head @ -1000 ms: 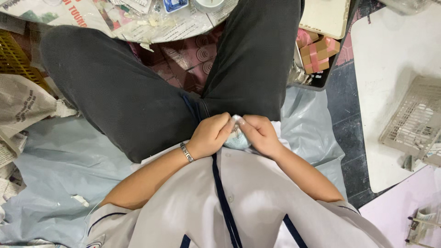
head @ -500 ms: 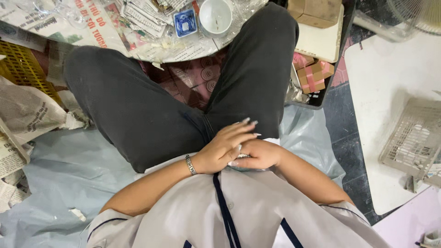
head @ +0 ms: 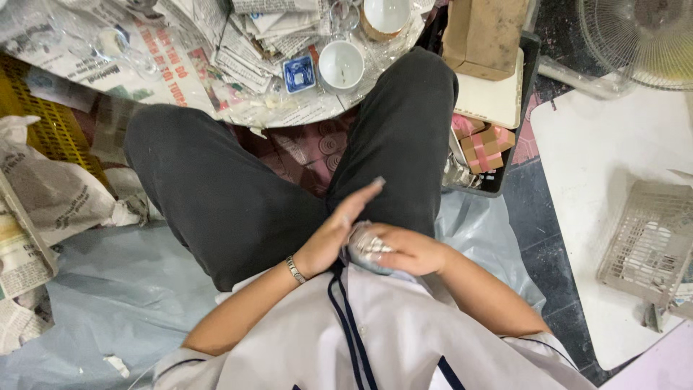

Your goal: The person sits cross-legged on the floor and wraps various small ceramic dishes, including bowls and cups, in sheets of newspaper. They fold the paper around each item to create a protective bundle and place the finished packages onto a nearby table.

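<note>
Seen from above, a seated person in dark trousers and a pale shirt holds both hands together in the lap, just below the middle of the view.

The left hand [head: 336,231] is open and flat, fingers straight and pointing toward two o'clock. Its palm presses against a small pale, shiny wad [head: 359,240]. A metal bracelet [head: 294,269] circles the left wrist.

The right hand [head: 404,249] is curled around the same wad from the three o'clock side, fingers closed over it. What the wad is cannot be made out.

At twelve o'clock lies a heap of crumpled newspaper [head: 238,50] under clear plastic. On it stands a white cup [head: 341,66], with a small square blue packet [head: 299,74] just beside it at nine o'clock. A second white cup [head: 386,14] sits at the top edge.

At one o'clock are a brown cardboard box [head: 485,32] and small pink and tan boxes [head: 485,146] in a dark tray.

At three o'clock, a pale plastic basket [head: 650,242] rests on a white board [head: 599,144].

At ten o'clock, a yellow crate [head: 43,123].
</note>
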